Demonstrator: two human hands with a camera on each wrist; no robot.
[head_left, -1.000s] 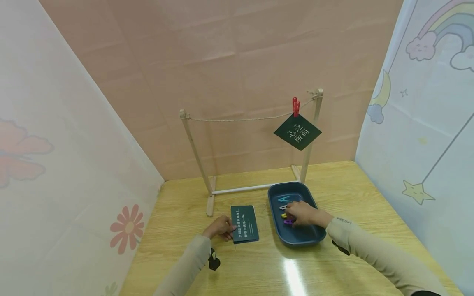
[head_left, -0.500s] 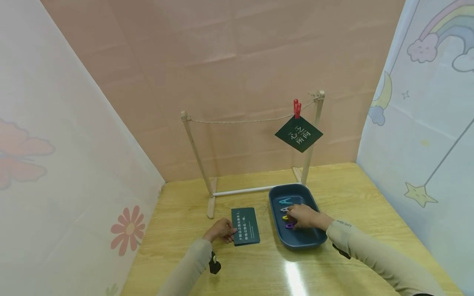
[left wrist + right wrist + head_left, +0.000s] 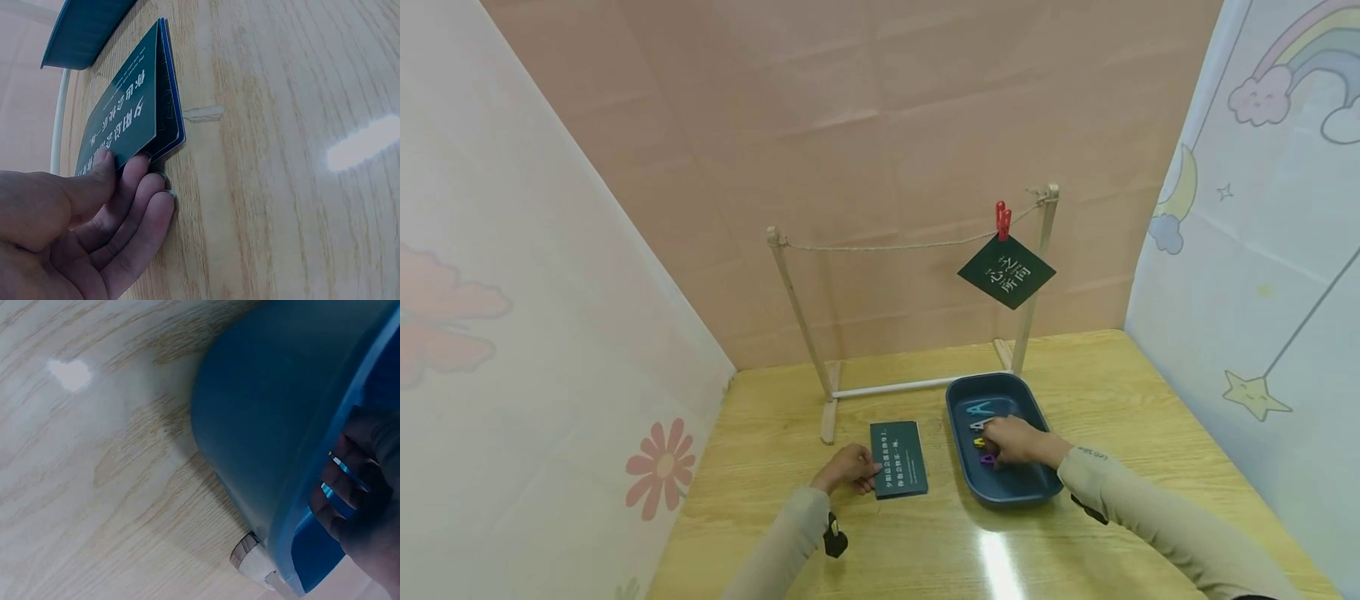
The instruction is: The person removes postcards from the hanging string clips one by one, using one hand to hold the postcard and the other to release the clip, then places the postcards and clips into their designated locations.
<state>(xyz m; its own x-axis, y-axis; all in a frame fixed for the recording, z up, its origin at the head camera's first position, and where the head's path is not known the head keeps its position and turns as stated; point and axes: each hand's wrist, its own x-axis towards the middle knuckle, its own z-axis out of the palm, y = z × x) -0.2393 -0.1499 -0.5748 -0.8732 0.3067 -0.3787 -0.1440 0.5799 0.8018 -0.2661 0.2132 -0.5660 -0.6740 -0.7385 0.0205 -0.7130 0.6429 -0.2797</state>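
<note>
My left hand pinches the near edge of a dark green card printed with white characters, thumb on top and a finger beneath. In the left wrist view this card tilts up from another blue-edged card under it on the table. My right hand reaches into a dark blue tray, its bent fingers down among small clothespins. Teal, white, yellow and purple clothespins show there. I cannot tell whether the right fingers grip one.
Behind the cards stands a wooden frame with a string tied across. A red clothespin holds a green card on the string by one corner. Patterned sheets enclose the table at the back and sides.
The head view has shifted slightly. The right fingers have moved a little among the clothespins, and the purple one shows a bit differently. The left hand keeps its place at the card.
</note>
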